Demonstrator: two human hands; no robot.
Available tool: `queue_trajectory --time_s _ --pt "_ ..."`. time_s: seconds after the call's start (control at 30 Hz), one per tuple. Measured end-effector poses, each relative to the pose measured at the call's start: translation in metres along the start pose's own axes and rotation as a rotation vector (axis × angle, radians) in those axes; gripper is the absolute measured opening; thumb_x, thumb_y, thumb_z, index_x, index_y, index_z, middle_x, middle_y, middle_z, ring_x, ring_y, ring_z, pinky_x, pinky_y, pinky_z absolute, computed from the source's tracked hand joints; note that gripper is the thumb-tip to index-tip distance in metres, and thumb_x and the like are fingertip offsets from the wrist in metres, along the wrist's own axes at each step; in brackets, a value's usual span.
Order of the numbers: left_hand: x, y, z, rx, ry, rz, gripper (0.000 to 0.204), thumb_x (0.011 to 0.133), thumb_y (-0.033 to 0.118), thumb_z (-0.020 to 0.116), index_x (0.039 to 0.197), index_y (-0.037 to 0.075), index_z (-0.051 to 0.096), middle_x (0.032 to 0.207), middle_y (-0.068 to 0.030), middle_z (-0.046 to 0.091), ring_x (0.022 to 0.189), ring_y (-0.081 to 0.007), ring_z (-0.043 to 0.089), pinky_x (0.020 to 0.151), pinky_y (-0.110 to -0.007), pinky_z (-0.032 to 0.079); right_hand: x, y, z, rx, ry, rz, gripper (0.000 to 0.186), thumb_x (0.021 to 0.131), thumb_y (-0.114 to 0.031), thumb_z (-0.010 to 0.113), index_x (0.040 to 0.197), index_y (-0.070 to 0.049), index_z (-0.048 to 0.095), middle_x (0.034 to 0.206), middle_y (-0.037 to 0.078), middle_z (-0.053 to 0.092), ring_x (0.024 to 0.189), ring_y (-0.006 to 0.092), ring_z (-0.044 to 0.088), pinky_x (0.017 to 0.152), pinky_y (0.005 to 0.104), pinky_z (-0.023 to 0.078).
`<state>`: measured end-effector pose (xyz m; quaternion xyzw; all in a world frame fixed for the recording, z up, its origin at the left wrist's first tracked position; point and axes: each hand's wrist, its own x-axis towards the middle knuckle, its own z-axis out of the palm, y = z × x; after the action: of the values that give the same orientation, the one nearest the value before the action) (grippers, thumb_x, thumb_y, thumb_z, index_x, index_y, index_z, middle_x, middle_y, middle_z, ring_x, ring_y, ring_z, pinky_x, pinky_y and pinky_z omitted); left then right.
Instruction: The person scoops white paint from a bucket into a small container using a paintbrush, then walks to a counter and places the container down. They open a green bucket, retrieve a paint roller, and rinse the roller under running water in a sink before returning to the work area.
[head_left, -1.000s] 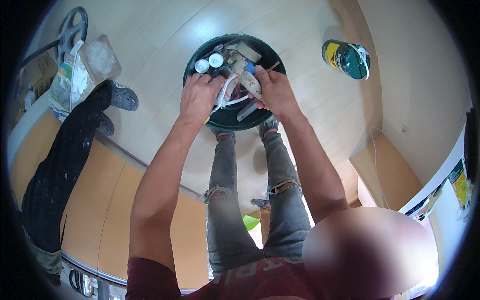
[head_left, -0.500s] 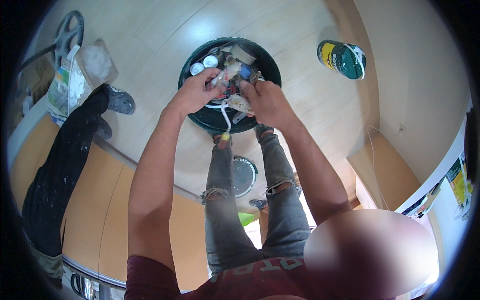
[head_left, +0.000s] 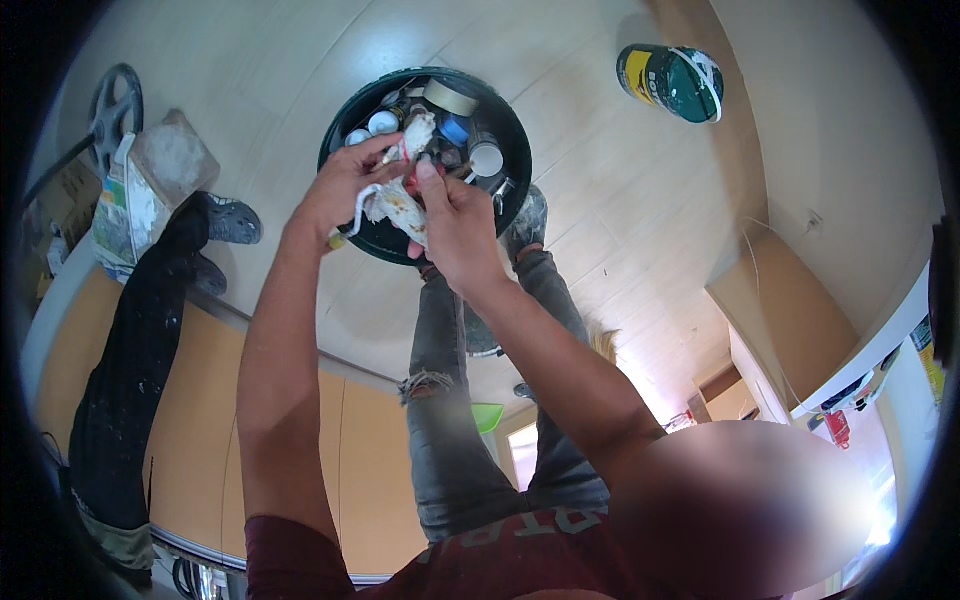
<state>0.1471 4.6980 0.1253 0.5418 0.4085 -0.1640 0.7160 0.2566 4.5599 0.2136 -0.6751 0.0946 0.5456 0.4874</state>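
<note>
Both my hands are over a dark green bucket [head_left: 520, 195] packed with tools and containers. My left hand [head_left: 345, 187] has its fingers closed around the upper part of a stained whitish bundle [head_left: 398, 212] with red showing in its middle. My right hand [head_left: 462, 225] grips the same bundle from the other side, thumb on top. A bent white rod [head_left: 362, 205] lies along the bundle beside my left wrist; its yellowish end shows below. The bundle's exact kind is unclear. Behind it in the bucket are a roll of tape [head_left: 450, 98], a blue item [head_left: 455, 131] and a white-topped container [head_left: 486, 160].
A green paint pail [head_left: 668, 82] with a yellow label and white handle stands at the far right. To the left are another person's dark-trousered leg [head_left: 140, 330], a bag [head_left: 118, 195] and a grey wheel-like part [head_left: 117, 112]. My own legs [head_left: 440, 360] flank a round lid-like object.
My hands have come closer together, my right hand moving left across the bundle. The bent rod has swung to the left. The whole view has shifted, with the bucket now further left.
</note>
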Motion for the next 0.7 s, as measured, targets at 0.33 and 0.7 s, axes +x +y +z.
queue_trajectory --time_s 0.33,0.7 --pt "0.014 0.001 -0.018 0.116 -0.169 0.079 0.04 0.1 0.015 0.066 0.138 0.006 0.059 0.111 -0.0095 0.07 0.097 -0.0107 0.063 0.084 -0.027 0.052 0.009 -0.031 -0.019 -0.405 -0.173 -0.007 0.05 0.104 -0.041 0.055 0.091 0.004 0.072 0.064 0.017 0.067 0.049 0.0249 0.067 0.047 0.0359 0.054" --pt "-0.013 0.045 -0.004 0.62 0.14 0.151 0.034 0.101 0.021 0.063 0.133 0.011 0.063 0.117 -0.0166 0.069 0.101 -0.0221 0.066 0.092 -0.033 0.05 -0.034 -0.066 -0.079 -1.203 -0.102 -0.424 0.037 0.104 -0.036 0.056 0.099 -0.001 0.067 0.07 0.022 0.067 0.065 0.0433 0.066 0.06 0.0512 0.052"
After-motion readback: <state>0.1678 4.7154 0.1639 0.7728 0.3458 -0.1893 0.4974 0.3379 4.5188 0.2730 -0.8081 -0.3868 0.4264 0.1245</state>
